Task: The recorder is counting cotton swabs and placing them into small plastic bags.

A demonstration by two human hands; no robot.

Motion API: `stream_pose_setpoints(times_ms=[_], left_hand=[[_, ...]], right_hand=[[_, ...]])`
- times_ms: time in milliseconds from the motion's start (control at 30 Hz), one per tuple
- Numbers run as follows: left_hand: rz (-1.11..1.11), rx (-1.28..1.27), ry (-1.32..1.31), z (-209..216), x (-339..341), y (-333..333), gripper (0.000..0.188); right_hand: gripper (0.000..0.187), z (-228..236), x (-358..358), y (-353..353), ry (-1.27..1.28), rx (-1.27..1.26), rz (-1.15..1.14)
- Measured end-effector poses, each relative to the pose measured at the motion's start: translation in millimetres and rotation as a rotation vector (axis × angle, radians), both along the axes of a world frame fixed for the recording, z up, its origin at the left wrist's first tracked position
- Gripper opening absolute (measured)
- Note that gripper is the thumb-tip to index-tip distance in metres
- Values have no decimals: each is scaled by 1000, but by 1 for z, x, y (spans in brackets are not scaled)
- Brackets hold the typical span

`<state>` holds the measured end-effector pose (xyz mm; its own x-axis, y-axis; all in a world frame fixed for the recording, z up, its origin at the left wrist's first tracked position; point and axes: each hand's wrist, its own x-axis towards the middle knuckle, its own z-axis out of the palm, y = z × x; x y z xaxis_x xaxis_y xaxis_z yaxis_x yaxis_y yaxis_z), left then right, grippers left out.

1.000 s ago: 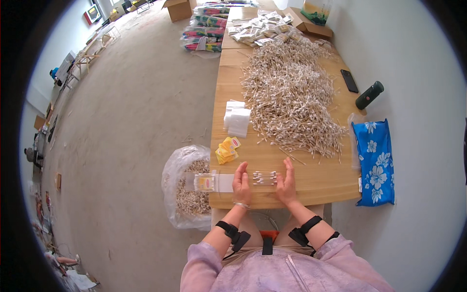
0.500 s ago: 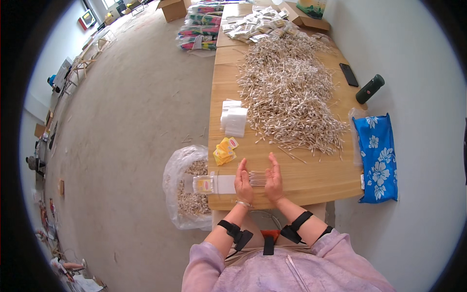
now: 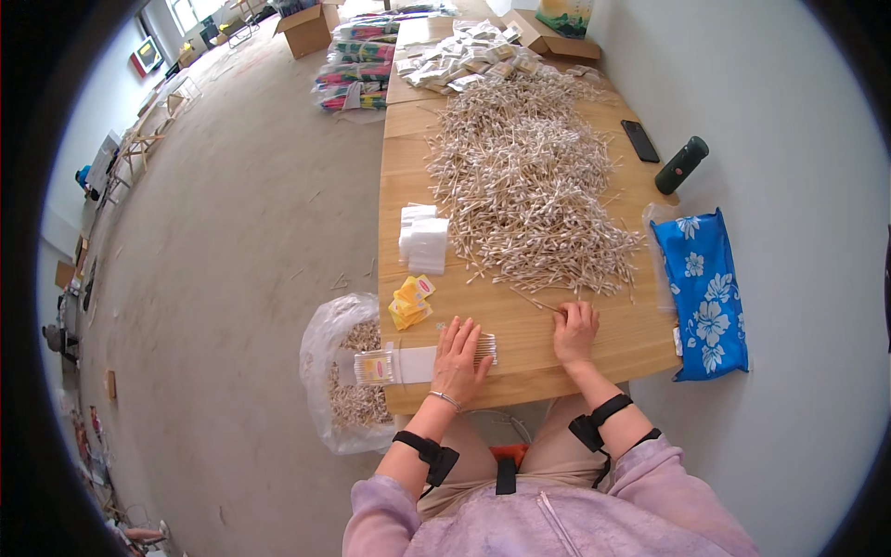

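Note:
My left hand [image 3: 457, 360] lies flat, fingers stretched out, over a row of cotton swabs [image 3: 487, 349] near the table's front edge. The row's tips show to the right of that hand; the rest is hidden under it. To its left is a white strip [image 3: 416, 365], and beyond this a clear pack of swabs with a yellow card [image 3: 375, 367] at the table's left edge. My right hand [image 3: 577, 332] is closed at the near side of the big swab heap [image 3: 529, 176], its fingertips pinching a loose cotton swab [image 3: 536, 301].
Yellow cards [image 3: 410, 302] and clear plastic bags [image 3: 425, 243] lie at the table's left side. A bag of swabs [image 3: 316, 371] stands beside the table. Toward the wall are a black phone [image 3: 639, 141], a dark green bottle [image 3: 681, 165] and a blue flowered pack [image 3: 707, 297].
My hands have parted from either side of the swab row. The left now lies flat over it; the right has moved right and forward to a loose swab. The whole view has shifted slightly.

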<state>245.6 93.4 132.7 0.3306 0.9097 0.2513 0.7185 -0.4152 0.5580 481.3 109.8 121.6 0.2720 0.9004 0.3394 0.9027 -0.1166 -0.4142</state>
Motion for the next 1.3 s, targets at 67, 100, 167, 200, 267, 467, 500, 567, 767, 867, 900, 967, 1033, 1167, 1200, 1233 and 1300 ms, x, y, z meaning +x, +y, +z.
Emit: stream_pose_setpoints(times_ms=[67, 100, 167, 200, 267, 467, 500, 567, 767, 867, 900, 967, 1033, 1167, 1200, 1233, 1300], left_hand=[[3, -23, 7, 2, 2, 0, 50], [8, -47, 15, 3, 2, -1, 48], [12, -20, 11, 4, 3, -3, 47], [15, 8, 5, 5, 2, -4, 46], [82, 13, -98, 7, 0, -4, 42], [286, -262, -941, 17, 7, 11, 23], [307, -316, -1178, 19, 6, 12, 23], [286, -371, -1192, 21, -4, 9, 23], [338, -418, -1312, 23, -19, -3, 22], [374, -416, -1354, 24, -26, -9, 20], [385, -421, -1370, 25, -28, -11, 19], [360, -418, -1391, 27, -32, -13, 18], [332, -416, -1413, 31, -35, -16, 18], [320, -467, -1450, 36, -45, -24, 16], [310, -481, -1463, 36, -46, -24, 15], [312, -478, -1467, 37, -47, -25, 15], [322, -445, -1416, 37, -48, -24, 15]], right_hand=[[10, -3, 4, 4, 0, -7, -6], [7, -3, 5, 6, 2, -15, -9], [8, -1, 1, 8, 72, -38, 9], [8, 1, -3, 9, 141, -62, 26], [7, 9, -22, 8, 236, -37, 127], [6, 40, -80, -8, 643, -181, 388], [7, 43, -86, -11, 702, -232, 414], [8, 45, -94, -14, 739, -278, 448], [12, 58, -116, -21, 879, -345, 548], [13, 67, -125, -21, 891, -403, 606], [13, 69, -127, -20, 908, -438, 632], [12, 67, -132, -20, 986, -445, 666], [12, 67, -134, -21, 1062, -454, 695], [12, 80, -142, -25, 1177, -565, 685], [13, 81, -143, -26, 1211, -586, 691], [13, 78, -142, -26, 1207, -588, 694], [14, 72, -142, -27, 1219, -506, 756]])
